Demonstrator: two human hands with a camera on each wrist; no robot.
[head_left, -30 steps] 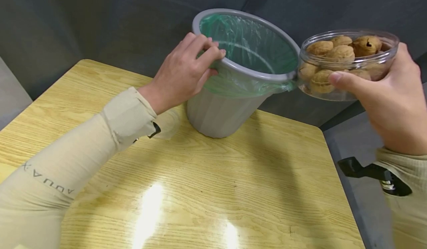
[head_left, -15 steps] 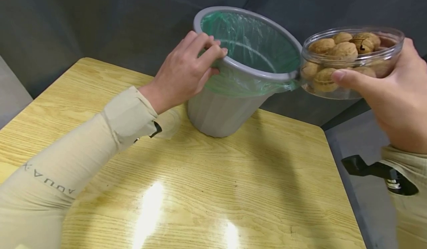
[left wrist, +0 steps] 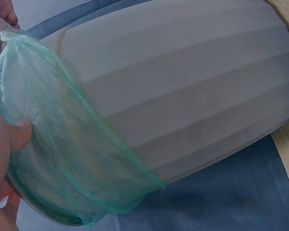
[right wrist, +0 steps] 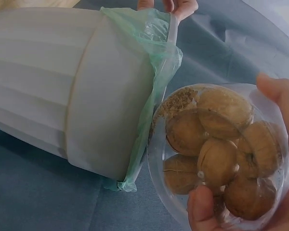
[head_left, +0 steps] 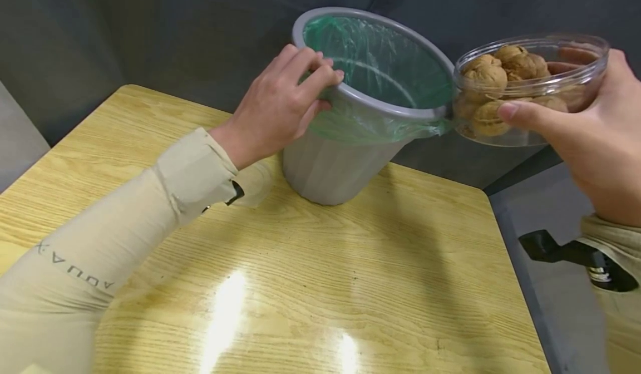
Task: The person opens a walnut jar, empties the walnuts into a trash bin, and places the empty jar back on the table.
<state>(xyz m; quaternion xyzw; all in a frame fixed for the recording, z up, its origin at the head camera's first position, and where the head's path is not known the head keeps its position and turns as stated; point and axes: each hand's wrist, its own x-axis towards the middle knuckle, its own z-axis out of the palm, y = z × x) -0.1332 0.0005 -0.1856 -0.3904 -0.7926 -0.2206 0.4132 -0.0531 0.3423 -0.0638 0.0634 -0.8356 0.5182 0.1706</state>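
Head view: the bin (head_left: 345, 157) is being steadied at its rim by the left hand (head_left: 280, 107), fingers curled over the edge, on the table (head_left: 310, 285). The jar (head_left: 531, 87) of walnuts (head_left: 488, 76) is being gripped by the right hand (head_left: 596, 140) and tilted against the rim; no walnut is being seen inside the bin yet, so the emptying seems barely begun.

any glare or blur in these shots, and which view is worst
Head view: two bright glare patches on the wooden table, otherwise sharp. Left wrist view is worst: the left hand is a blurred mass beside the green liner. Right wrist view: walnuts clear, colours washed out.

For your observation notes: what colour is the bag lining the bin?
The bag is translucent green inside the grey bin, clearest in the head view.
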